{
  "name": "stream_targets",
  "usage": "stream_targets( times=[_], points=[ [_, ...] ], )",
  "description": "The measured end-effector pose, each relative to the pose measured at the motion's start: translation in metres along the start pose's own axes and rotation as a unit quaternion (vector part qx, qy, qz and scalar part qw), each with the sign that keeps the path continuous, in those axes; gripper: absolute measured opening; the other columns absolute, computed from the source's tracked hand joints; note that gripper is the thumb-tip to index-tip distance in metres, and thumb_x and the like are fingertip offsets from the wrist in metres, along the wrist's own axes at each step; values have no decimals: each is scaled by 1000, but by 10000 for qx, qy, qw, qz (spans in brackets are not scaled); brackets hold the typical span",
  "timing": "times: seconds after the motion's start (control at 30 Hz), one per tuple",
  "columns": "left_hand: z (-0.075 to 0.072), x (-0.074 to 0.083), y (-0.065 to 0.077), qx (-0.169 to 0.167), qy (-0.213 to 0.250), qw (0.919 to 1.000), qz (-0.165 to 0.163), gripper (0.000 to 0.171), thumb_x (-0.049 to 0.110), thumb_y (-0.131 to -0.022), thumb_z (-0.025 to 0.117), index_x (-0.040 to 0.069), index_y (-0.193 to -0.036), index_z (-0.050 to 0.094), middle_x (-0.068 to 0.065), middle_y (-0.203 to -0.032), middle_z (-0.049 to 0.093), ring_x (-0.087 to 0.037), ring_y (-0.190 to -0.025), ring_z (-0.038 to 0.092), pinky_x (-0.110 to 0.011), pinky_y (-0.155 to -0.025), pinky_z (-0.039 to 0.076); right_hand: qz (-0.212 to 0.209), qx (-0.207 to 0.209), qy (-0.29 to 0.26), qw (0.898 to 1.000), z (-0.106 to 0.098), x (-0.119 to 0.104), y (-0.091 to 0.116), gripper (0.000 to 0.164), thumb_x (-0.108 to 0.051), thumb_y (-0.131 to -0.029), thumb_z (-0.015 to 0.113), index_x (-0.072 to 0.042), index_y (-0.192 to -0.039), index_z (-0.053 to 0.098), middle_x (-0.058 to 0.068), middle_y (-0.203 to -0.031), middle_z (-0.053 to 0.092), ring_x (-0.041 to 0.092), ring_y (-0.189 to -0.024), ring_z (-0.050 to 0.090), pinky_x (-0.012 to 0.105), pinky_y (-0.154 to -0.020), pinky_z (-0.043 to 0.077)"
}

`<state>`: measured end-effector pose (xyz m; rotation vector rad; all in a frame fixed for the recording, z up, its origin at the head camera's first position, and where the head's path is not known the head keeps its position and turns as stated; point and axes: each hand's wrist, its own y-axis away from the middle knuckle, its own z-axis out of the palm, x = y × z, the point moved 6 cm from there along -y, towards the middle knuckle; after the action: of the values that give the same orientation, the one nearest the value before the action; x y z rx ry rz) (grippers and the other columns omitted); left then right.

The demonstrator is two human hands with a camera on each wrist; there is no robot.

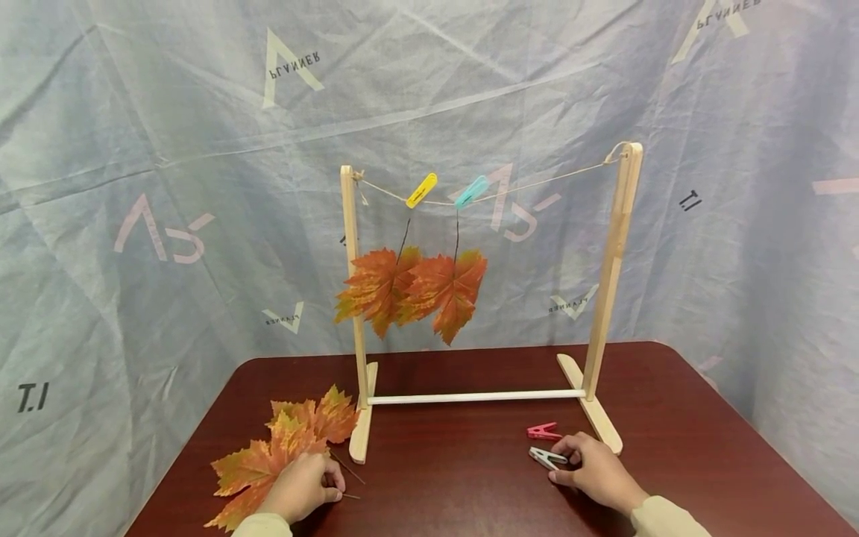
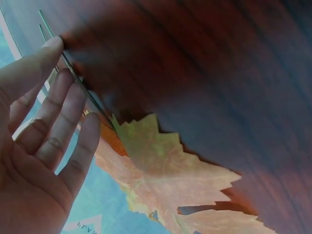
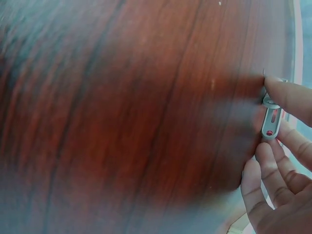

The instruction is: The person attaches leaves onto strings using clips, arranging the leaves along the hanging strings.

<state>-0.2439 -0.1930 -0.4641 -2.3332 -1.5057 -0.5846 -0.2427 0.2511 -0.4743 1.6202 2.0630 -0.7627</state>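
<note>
Toward the left edge of the red-brown wood-grained bench [image 1: 456, 470], the left hand [image 1: 300, 481] pinched a thin dark stem [image 1: 352, 497] beside overlapping orange-and-yellow maple-shaped leaves [image 1: 248, 473]. Nearer the right edge, the right hand [image 1: 596, 468] grasped a grey-white clothespin [image 1: 546, 457] between thumb and fingers, with a red clothespin [image 1: 542, 431] lying just beyond it, toward the back edge. Near that back edge stood a pale wooden frame [image 1: 608, 298]; from its thin beige string [image 1: 557, 179], a yellow clothespin [image 1: 422, 191] and a light-blue clothespin [image 1: 472, 192] held two orange hanging leaves [image 1: 446, 292] by their stems, the blades overlapping.
</note>
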Motion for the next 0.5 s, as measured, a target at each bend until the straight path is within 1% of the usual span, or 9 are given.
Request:
stream_targets(
  times=[0.13,0.27,0.37,0.5],
  points=[
    [1,2,0,-38,-130,9999,-99,24,3,-83,81,19,-70,68,10,-72,56,-6,-62,46,-31,-59,42,-5,-16,12,10000,1,1,0,27,-16,-74,91,-14,-92,71,-3,-83,54,9,-76,53,26,-65,44],
    [2,5,-2,-114,-344,9992,-173,27,1,-86,77,19,-71,63,8,-75,52,-10,-64,44,-33,-62,42,-114,-4,27,9999,0,0,0,27,-17,-74,90,-13,-92,71,-3,-83,53,9,-76,52,26,-64,43],
    [3,7,-3,-155,-446,9988,-89,28,-1,-89,73,18,-74,59,7,-74,51,-11,-63,43,-33,-61,41,-131,3,67,9999,-1,0,0,26,-17,-75,90,-13,-92,71,-3,-82,53,8,-75,51,26,-64,43],
    [1,8,-3,-183,-350,9992,90,29,-1,-92,70,19,-78,54,8,-70,48,-8,-59,40,-29,-57,38,-80,-45,39,10000,0,0,0,25,-17,-76,89,-13,-92,71,-3,-81,53,7,-73,50,25,-63,42]
  ],
)
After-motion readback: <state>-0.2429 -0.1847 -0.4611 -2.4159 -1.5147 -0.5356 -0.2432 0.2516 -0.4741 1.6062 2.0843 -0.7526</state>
